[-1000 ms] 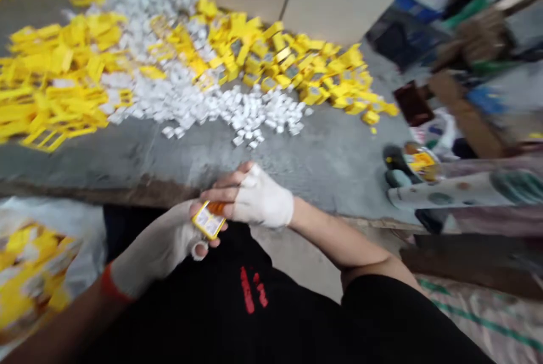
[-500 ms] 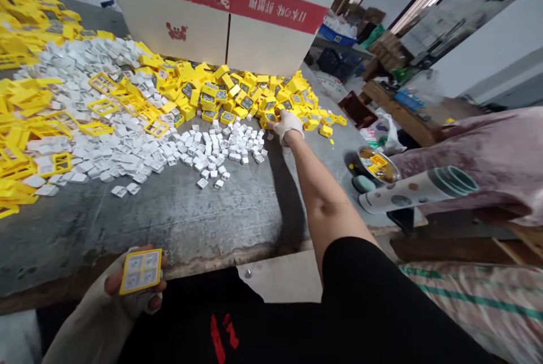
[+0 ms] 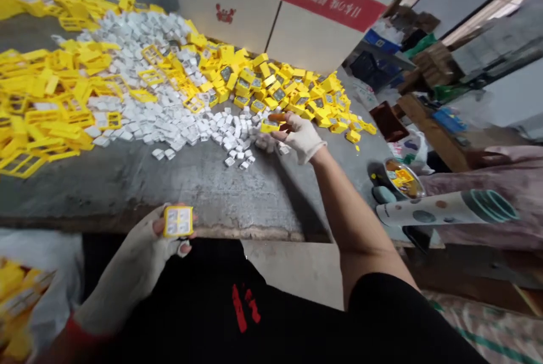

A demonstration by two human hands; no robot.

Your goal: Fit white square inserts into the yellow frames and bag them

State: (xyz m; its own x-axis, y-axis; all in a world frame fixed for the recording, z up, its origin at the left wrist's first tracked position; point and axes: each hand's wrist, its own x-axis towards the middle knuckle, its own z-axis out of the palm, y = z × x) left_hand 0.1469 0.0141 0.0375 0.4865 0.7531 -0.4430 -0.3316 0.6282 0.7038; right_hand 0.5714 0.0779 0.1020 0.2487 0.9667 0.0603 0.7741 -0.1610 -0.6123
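Note:
My left hand (image 3: 142,256), in a fingerless light glove, grips a small yellow frame with four white inserts (image 3: 178,221) just in front of the table's near edge. Over the table, my gloved right hand (image 3: 302,137) pinches a small yellow block (image 3: 270,126) between thumb and fingers; its face is partly hidden. Below that block lie loose white square pieces (image 3: 237,137). Behind the hand spreads a heap of yellow blocks (image 3: 305,94), several with grey faces.
Yellow frames (image 3: 42,104) are piled at left on the grey table (image 3: 203,183). A large white carton (image 3: 237,19) stands at the back. To the right are a metal bowl (image 3: 419,186) of yellow pieces and a patterned tumbler (image 3: 441,207). A bag (image 3: 55,290) sits lower left.
My right hand has drawn back from the yellow heap with a yellow block in its fingers. My left hand has risen with its frame. The view has shifted left.

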